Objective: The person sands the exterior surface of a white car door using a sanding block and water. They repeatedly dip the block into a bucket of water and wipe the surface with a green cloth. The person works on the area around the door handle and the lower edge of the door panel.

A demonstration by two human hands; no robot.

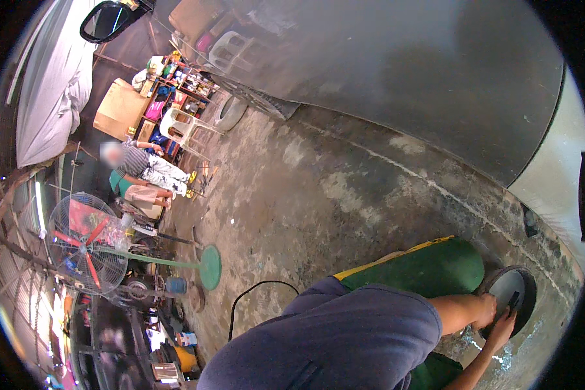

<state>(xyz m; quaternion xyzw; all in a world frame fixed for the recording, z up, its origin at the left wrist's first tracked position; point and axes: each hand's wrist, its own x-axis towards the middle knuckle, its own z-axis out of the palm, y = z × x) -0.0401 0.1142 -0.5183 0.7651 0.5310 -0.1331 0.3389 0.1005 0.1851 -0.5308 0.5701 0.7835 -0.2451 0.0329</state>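
Observation:
A round dark basin (528, 296) with grey liquid inside sits on the concrete at the lower right. My left hand (484, 310) is curled at the basin's near side; what it grips, if anything, is too small to tell. My right hand (503, 325) holds a small black object (513, 301) over the basin. My knee in green trousers (429, 263) is bent beside it.
A large dark vehicle panel (422, 78) spans the upper right. Two people (159, 169) are by a cluttered shelf (169, 84) and white chair (179, 127). A standing fan (84, 247), a black hose (266, 282) and a dark vehicle (104, 338) occupy the left and lower left.

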